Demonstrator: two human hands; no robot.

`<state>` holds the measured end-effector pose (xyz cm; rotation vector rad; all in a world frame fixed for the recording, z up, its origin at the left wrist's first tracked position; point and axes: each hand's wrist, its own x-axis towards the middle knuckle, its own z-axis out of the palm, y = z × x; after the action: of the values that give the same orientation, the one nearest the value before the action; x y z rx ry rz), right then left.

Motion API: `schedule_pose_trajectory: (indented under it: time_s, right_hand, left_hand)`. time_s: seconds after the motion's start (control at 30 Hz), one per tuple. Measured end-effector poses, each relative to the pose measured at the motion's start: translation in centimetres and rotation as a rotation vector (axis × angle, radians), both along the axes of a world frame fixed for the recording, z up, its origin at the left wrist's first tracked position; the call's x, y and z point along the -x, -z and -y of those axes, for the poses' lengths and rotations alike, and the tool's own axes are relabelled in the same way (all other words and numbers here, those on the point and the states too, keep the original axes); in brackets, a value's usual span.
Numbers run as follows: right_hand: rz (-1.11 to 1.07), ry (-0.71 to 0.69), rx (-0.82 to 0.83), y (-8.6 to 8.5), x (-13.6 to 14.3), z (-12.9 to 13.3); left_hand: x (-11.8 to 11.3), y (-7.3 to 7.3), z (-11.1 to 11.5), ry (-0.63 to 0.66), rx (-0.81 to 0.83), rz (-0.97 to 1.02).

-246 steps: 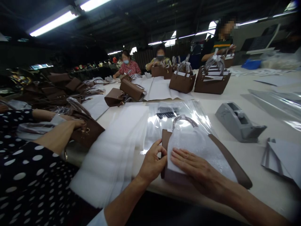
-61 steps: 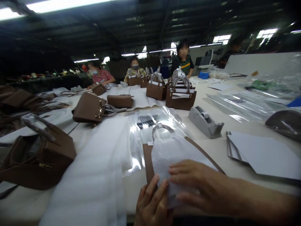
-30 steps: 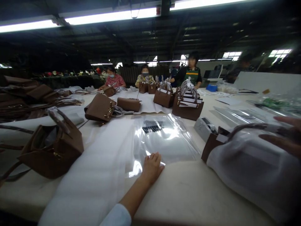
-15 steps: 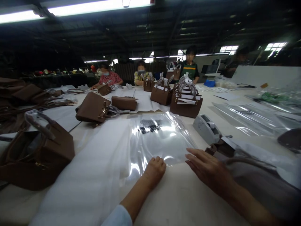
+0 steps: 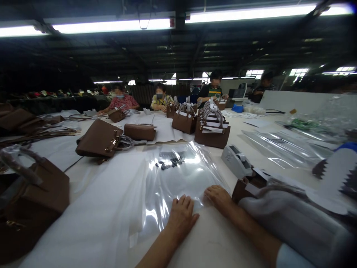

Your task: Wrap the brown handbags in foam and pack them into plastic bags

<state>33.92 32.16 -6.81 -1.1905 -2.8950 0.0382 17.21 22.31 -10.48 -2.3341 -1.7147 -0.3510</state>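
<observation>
A stack of clear plastic bags (image 5: 178, 182) with black print lies on the table in front of me. My left hand (image 5: 182, 215) rests on its near edge, fingers stretched forward and thumb out to the side. On the near right corner lies my right hand (image 5: 219, 198), its fingers flat on the plastic. Neither hand holds anything that I can see. Just right of my right hand, a brown handbag (image 5: 242, 188) is partly covered by a grey cloth (image 5: 284, 212). Behind it stands a pale tape dispenser (image 5: 235, 160).
White sheeting (image 5: 103, 201) spreads to the left, beside an open brown handbag (image 5: 47, 186). Another handbag (image 5: 97, 139) lies tilted behind. Several upright handbags (image 5: 213, 134) stand mid-table. More clear plastic (image 5: 281, 147) lies right. Co-workers (image 5: 122, 100) are across the table.
My right hand has come down leftward onto the plastic's corner. My left hand has opened from curled fingers to stretched ones. The camera view has tilted up and turned slightly right.
</observation>
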Motion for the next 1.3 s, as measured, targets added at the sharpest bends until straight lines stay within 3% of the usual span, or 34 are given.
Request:
schedule_pose_trajectory:
  time_s: [0.1, 0.23, 0.4, 0.6, 0.73, 0.87, 1.07, 1.2, 1.3]
  right_hand:
    - [-0.029, 0.009, 0.017, -1.2, 0.0, -0.1]
    - [-0.040, -0.105, 0.065, -1.2, -0.5, 0.8]
    - [-0.069, -0.114, -0.002, -1.1, -0.7, 0.8]
    - [-0.140, -0.123, -0.090, -4.6, 0.0, -0.2]
    - [-0.139, -0.150, -0.133, -6.8, -0.3, -0.9]
    - [-0.152, -0.168, -0.190, -7.7, -1.0, -0.1]
    - [-0.363, -0.586, -0.401, -6.8, -0.4, 2.8]
    - [-0.310, -0.477, -0.446, -5.2, -0.3, 3.0]
    - [-0.205, -0.388, -0.429, -4.4, -0.5, 3.4]
  left_hand:
    - [-0.2, 0.1, -0.7, 0.077, 0.008, -0.062]
    - [0.0, 0.1, -1.2, 0.169, 0.008, -0.094]
    - [0.8, -1.2, -1.5, 0.073, -0.045, 0.039]
    - [1.7, -4.6, 0.2, 0.009, -0.071, 0.281]
    - [1.7, -5.2, 2.1, -0.002, -0.031, 0.423]
    - [1.7, -5.5, 3.1, -0.073, 0.023, 0.639]
    - [0.2, -6.0, 1.6, -0.236, 0.043, 0.989]
    - [-0.6, -6.4, 0.6, -0.194, 0.076, 1.097]
    - [0.4, -7.7, 0.1, -0.235, 0.001, 1.112]
